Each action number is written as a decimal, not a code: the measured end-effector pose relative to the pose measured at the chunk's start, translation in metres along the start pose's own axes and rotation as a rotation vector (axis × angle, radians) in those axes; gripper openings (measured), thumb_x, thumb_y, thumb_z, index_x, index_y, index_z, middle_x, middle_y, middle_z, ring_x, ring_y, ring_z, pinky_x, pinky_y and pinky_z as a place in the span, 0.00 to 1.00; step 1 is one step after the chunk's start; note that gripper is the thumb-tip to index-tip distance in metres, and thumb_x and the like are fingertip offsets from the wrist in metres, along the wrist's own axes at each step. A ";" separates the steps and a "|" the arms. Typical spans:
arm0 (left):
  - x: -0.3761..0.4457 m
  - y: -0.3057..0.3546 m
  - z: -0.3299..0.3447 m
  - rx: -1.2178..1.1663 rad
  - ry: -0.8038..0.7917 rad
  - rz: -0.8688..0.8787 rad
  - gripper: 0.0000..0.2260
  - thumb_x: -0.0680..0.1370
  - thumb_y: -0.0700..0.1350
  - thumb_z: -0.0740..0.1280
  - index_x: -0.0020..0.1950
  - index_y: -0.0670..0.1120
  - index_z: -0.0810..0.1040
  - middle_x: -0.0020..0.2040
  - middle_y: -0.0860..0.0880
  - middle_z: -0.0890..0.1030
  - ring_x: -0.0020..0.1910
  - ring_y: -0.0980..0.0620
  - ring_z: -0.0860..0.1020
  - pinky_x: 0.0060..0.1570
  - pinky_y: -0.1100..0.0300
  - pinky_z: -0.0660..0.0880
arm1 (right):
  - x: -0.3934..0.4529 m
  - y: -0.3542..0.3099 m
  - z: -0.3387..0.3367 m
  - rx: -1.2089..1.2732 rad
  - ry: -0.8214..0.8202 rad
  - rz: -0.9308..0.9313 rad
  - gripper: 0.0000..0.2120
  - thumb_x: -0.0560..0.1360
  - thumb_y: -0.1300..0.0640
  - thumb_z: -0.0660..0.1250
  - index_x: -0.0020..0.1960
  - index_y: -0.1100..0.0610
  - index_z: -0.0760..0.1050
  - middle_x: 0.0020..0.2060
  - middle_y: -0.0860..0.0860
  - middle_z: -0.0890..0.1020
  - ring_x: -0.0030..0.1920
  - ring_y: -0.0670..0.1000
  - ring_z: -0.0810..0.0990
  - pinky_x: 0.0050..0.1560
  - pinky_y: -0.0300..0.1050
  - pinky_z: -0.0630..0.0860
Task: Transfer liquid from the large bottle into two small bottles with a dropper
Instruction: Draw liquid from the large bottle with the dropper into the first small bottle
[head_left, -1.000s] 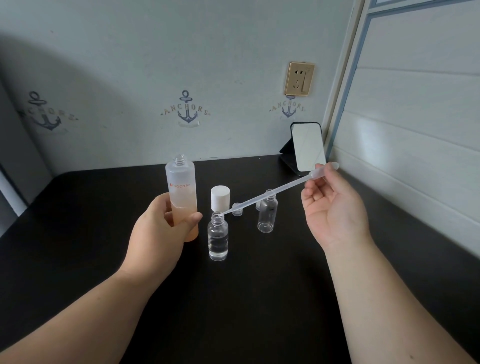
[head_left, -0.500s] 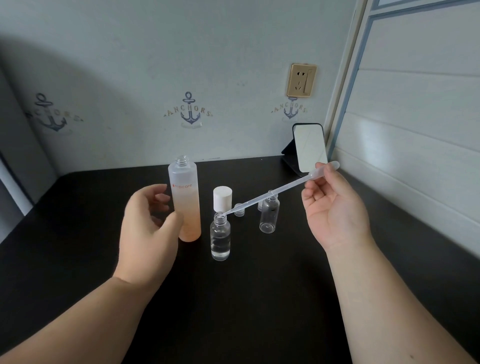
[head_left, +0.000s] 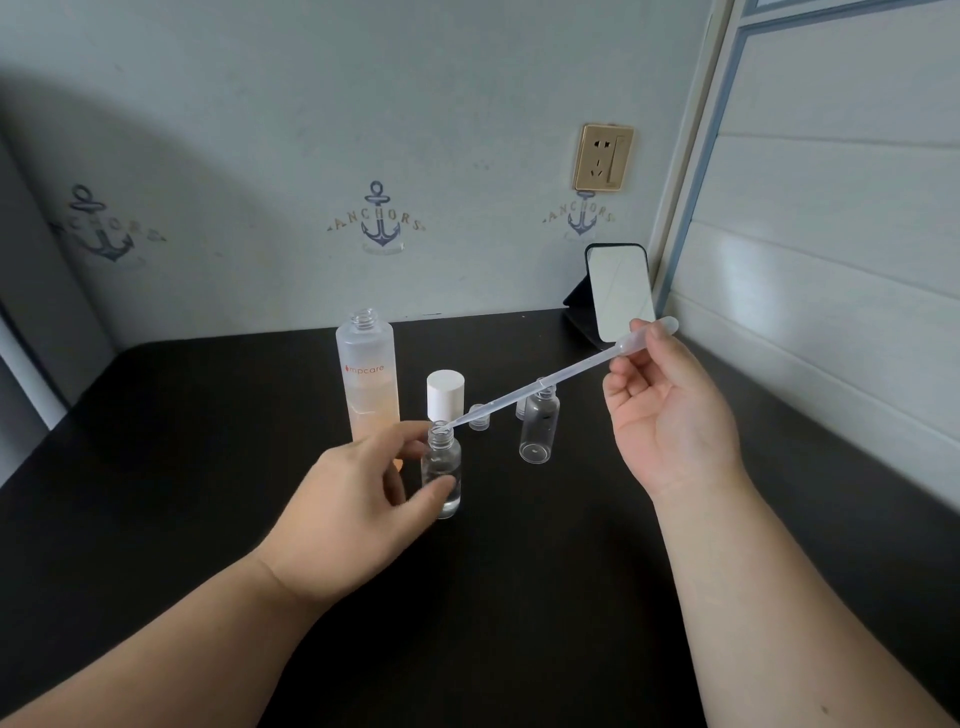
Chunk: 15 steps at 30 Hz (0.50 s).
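Large bottle (head_left: 368, 374) stands upright on table (head_left: 208, 467), rear left of group. Cap (head_left: 445, 392) just right of it. Near small bottle (head_left: 442, 475) in front of cap, left hand (head_left: 358, 499) around it. Dropper (head_left: 550, 384) slants from right hand (head_left: 670, 415) down-left, tip at that bottle's mouth. 2nd small bottle (head_left: 539, 428) right, under dropper. Mirror (head_left: 618, 291) rear right against wall.
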<state>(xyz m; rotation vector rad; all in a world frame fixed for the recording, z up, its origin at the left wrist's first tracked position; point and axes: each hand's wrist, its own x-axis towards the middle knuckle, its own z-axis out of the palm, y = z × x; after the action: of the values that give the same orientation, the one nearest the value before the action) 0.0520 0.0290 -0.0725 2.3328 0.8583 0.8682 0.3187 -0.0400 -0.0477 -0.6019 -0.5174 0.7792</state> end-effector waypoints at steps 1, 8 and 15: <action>0.001 0.000 0.002 0.014 -0.040 0.000 0.18 0.72 0.61 0.69 0.61 0.64 0.73 0.49 0.69 0.79 0.43 0.59 0.80 0.40 0.64 0.77 | 0.000 0.000 0.000 0.000 0.001 -0.001 0.06 0.76 0.57 0.71 0.44 0.57 0.86 0.37 0.51 0.83 0.35 0.47 0.80 0.38 0.38 0.77; 0.007 -0.006 0.006 0.069 -0.093 -0.019 0.09 0.74 0.56 0.73 0.49 0.64 0.74 0.46 0.70 0.77 0.43 0.62 0.78 0.38 0.71 0.73 | -0.001 -0.001 0.002 -0.029 -0.002 -0.028 0.06 0.77 0.58 0.70 0.43 0.57 0.84 0.36 0.50 0.82 0.34 0.46 0.79 0.38 0.37 0.77; 0.007 -0.009 0.006 0.073 -0.085 -0.018 0.07 0.73 0.57 0.73 0.48 0.63 0.76 0.45 0.69 0.78 0.43 0.62 0.78 0.36 0.69 0.73 | -0.003 -0.002 0.003 -0.029 0.009 -0.038 0.07 0.78 0.60 0.70 0.43 0.58 0.85 0.37 0.51 0.82 0.34 0.46 0.78 0.37 0.37 0.76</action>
<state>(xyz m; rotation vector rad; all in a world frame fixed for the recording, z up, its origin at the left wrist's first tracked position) 0.0572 0.0383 -0.0795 2.4026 0.8870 0.7357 0.3165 -0.0424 -0.0445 -0.6203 -0.5308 0.7342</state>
